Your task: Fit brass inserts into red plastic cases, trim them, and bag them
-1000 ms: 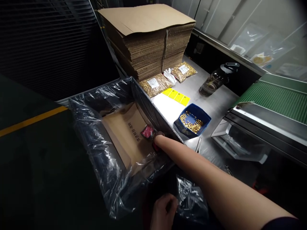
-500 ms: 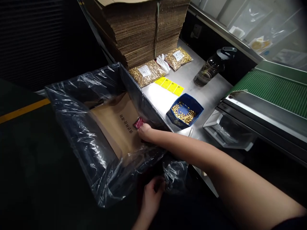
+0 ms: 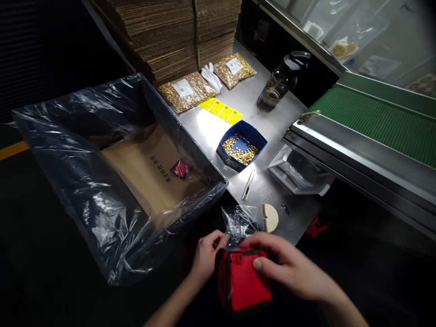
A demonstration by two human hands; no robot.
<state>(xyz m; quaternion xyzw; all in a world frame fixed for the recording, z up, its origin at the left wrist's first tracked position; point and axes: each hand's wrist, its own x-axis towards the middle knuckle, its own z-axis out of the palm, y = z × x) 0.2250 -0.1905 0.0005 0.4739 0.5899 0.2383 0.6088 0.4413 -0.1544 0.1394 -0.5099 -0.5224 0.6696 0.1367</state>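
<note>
Both hands are low in the picture, in front of the steel table's near edge. My right hand grips the top of a small red pouch, thumb pressed on its front. My left hand is closed behind the pouch's left side and pinches the edge of a crumpled clear plastic bag just above it. To the left stands a large carton lined with clear plastic film; a single small red packet lies on its cardboard bottom.
On the steel table stand a blue tray of small gold parts, two bags of gold parts, yellow labels, tweezers, a bottle and a stack of flat cardboard. A green conveyor runs on the right.
My right hand has come out of the lined carton, leaving the small red packet there, and now holds a red pouch with my left hand. The view has tilted down.
</note>
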